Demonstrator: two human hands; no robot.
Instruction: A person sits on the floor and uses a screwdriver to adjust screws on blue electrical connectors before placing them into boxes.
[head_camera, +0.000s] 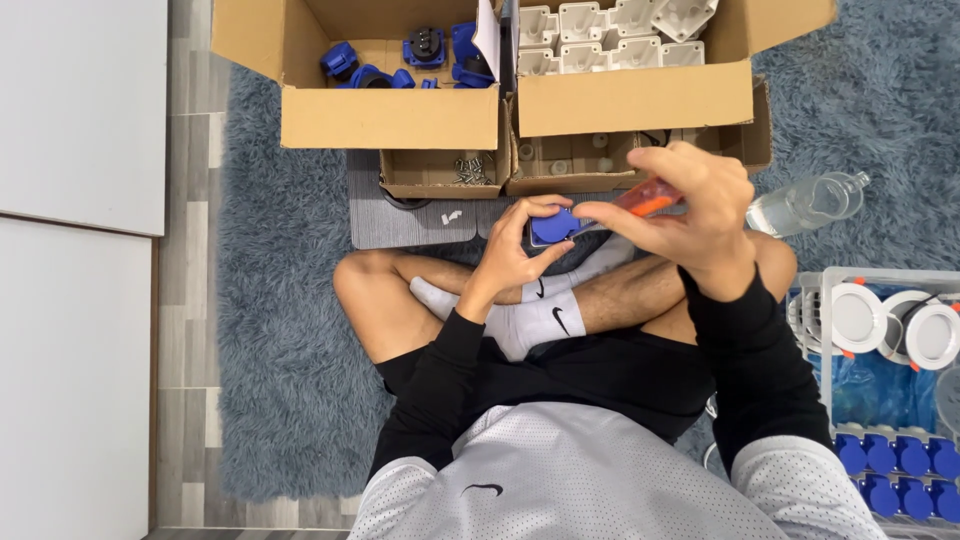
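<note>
I sit cross-legged on a grey-blue shaggy rug (280, 330). My left hand (515, 250) holds a small blue plastic part (553, 226) above my ankles. My right hand (690, 205) grips a screwdriver with an orange translucent handle (648, 197), its tip pointing left onto the blue part. Both hands meet just in front of the cardboard boxes.
A cardboard box (390, 115) of blue parts (415, 55) and another (635, 95) of white parts (600, 35) stand ahead. A small box of screws (470, 170) lies below them. A clear plastic bottle (810, 200) lies at right, above a wire basket (880, 330) of white round fittings and blue caps.
</note>
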